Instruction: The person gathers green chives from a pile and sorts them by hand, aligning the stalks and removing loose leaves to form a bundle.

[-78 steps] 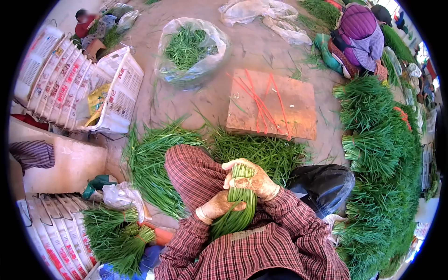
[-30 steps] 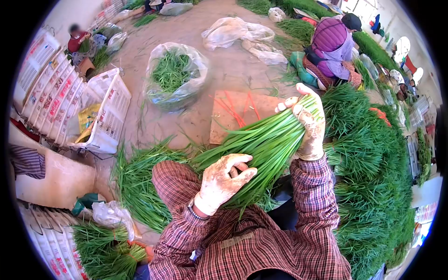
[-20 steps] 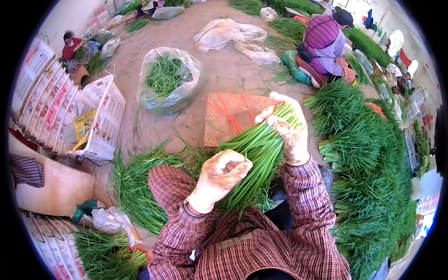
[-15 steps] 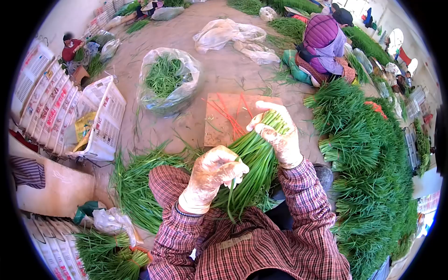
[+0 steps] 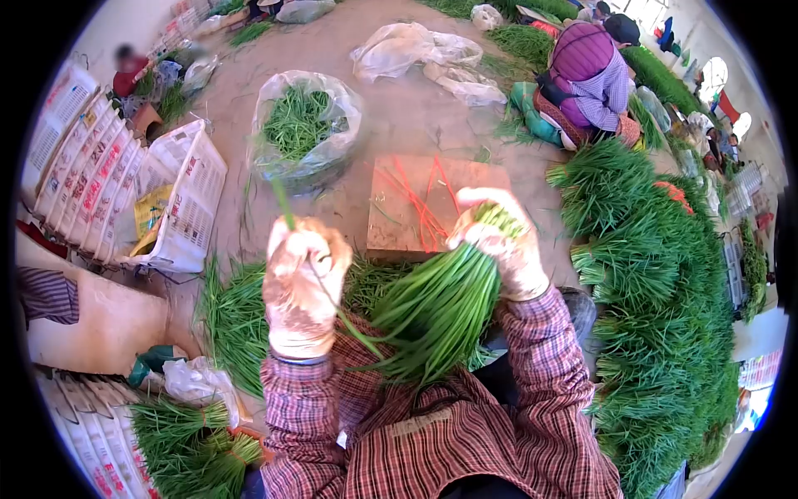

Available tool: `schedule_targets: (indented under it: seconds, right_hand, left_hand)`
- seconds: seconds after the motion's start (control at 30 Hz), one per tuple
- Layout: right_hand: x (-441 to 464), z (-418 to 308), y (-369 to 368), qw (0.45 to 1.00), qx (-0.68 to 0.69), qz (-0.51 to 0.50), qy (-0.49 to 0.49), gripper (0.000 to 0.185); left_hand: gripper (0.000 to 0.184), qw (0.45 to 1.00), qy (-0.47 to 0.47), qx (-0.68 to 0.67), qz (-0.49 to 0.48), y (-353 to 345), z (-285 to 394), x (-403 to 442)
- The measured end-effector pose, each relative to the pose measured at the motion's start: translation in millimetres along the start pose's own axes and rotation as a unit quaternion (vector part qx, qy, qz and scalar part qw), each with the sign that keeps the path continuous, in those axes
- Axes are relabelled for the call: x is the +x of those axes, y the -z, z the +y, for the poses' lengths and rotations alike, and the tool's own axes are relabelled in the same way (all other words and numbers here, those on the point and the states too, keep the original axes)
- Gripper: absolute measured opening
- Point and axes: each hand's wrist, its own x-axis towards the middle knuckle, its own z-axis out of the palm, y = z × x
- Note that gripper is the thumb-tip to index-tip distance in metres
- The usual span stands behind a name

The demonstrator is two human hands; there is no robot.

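My right hand point(image 5: 505, 241), in a stained pale glove, is wrapped round the stem end of a green leafy bunch point(image 5: 436, 312), whose leaves hang down to the left over my lap. My left hand point(image 5: 306, 274), gloved as well, is closed and raised left of the bunch, pinching a thin green stalk point(image 5: 353, 331) that trails below it; another bit sticks up above. Behind the bunch lies a wooden board point(image 5: 399, 229) with red ties point(image 5: 411, 200) across it. Loose green stalks point(image 5: 237, 324) are spread on the floor by my knee.
Tied bunches point(image 5: 657, 333) are piled along the right. A clear bag point(image 5: 345, 104) of greens stands ahead, near crumpled plastic point(image 5: 395, 50). White crates point(image 5: 195, 200) stand at the left. A co-worker point(image 5: 582, 79) crouches at the upper right; another person point(image 5: 129, 75) sits far left.
My left hand has moved up and left from the bunch with a thin stalk in it. My right hand still grips the bunch, which now hangs lower from it.
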Motion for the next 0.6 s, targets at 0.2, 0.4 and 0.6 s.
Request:
schedule_targets:
  seconds: [0.2,0.4,0.6]
  right_hand:
    - [32.4,-31.5,21.7,0.995,0.032,0.064,0.068,0.046]
    - [41.8,-43.1,-29.2,0.988,-0.13,0.03,0.075,0.039]
    - [22.9,-13.7,-111.6,0.859,-0.433,-0.04,0.272,0.05]
  left_hand:
    - [0.041,0.554,0.237,0.777,-0.182,51.8,30.9,-29.1]
    - [0.121,0.733,-0.031,0.666,-0.134,7.9,7.1,-16.9]
    - [0.114,0.612,-0.009,0.761,-0.216,46.9,-61.0,-21.5]
